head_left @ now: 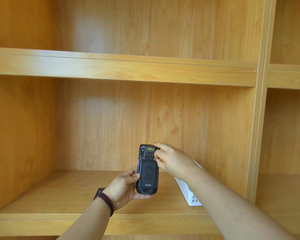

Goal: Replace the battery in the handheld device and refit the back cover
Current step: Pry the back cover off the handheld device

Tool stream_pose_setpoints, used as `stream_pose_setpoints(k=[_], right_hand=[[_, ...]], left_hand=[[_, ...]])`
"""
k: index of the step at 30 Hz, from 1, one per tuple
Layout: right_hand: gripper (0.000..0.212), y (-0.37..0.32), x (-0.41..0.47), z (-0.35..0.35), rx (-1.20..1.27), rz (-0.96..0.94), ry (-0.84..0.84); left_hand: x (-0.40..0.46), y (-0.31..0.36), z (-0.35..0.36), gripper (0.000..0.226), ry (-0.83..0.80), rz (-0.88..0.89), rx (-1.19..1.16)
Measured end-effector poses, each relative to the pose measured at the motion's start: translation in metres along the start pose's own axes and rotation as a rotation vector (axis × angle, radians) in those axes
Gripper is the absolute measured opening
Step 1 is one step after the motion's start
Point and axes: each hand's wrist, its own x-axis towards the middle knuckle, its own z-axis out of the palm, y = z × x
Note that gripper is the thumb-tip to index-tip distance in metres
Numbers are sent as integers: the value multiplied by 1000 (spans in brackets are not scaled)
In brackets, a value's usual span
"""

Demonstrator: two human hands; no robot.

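Above the near edge of the light wooden shelf (76, 187), the dark blue handheld device (147, 170) stands upright, back cover facing near. Left hand (125, 186) grips its lower end; right hand (171, 158) pinches its top right corner. White perforated plastic basket (185, 189) sits right.

We see a black handheld device (147, 169) whose back cover (147, 175) carries a fine dotted texture around a smooth oval, with pale grey "urovo" lettering near its lower end. A small yellow-green label (150, 148) sits at its far end. To the right stands a white basket (187, 189) with a square-hole lattice. The shelving (121, 70) is honey-yellow wood grain. On the left wrist we see dark red beads (107, 202) beside a black band (98, 192).
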Motion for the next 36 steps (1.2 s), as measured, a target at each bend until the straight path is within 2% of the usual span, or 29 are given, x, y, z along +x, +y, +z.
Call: stream_pose_setpoints(k=[7, 12, 24, 31, 33, 35, 36], right_hand=[[18, 4, 5, 4, -138, -115, -21], [29, 2, 4, -1, -242, -187, -76], [27, 8, 6, 5, -292, -232, -16], [37, 9, 16, 4, -199, -194, 2], [30, 11, 18, 2, -132, -161, -11], [10, 11, 16, -5, -35, -84, -8], [10, 9, 14, -9, 29, -19, 0]], left_hand=[[3, 3, -2, 42, -10, -21, 12], [3, 0, -7, 37, -28, -19, 26], [5, 5, -11, 45, -18, -8, 33], [4, -1, -8, 37, -46, 2, -16], [5, -2, -8, 37, -35, 15, -27], [5, 0, -9, 36, -28, 20, -24], [5, 1, -8, 36, -25, 19, -19]])
